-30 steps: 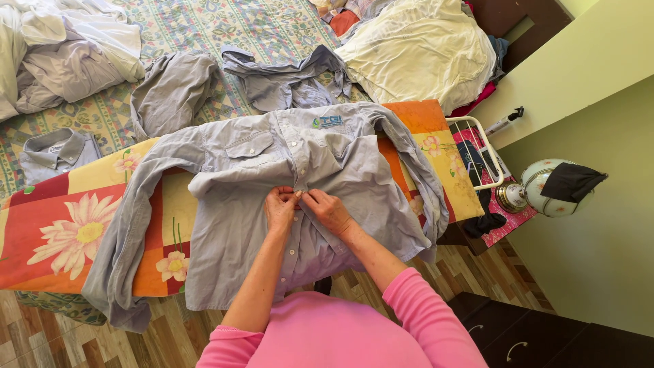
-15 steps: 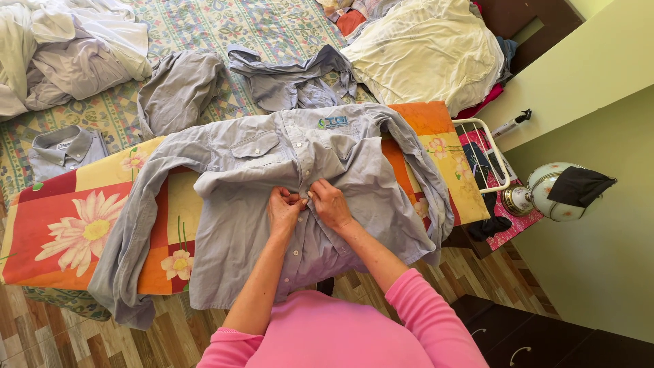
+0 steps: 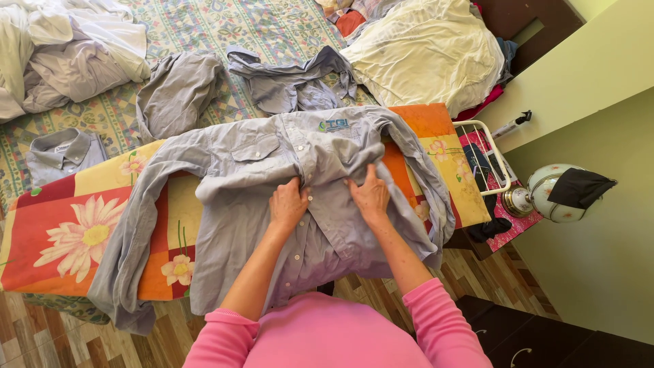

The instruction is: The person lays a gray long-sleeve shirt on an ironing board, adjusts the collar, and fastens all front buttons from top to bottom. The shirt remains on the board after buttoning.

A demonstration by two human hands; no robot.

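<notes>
A pale blue button-up shirt (image 3: 238,225) lies front-up across an ironing board (image 3: 75,225) with a bright floral cover. My left hand (image 3: 287,204) rests flat on the shirt beside the button strip. My right hand (image 3: 371,197) lies flat on the shirt's right front panel, fingers spread. Neither hand pinches the cloth. The shirt's sleeves hang off both sides of the board.
Behind the board is a bed with a patterned cover (image 3: 204,27) and several crumpled shirts (image 3: 177,88), a folded shirt (image 3: 61,153) and a cream cloth pile (image 3: 426,51). A white wire rack (image 3: 487,153) and a round lamp (image 3: 552,194) stand at right. Dark drawers (image 3: 531,334) sit at lower right.
My hands let go of the button strip at the shirt's middle and moved apart. The right hand slid right onto the front panel and both hands now lie flat.
</notes>
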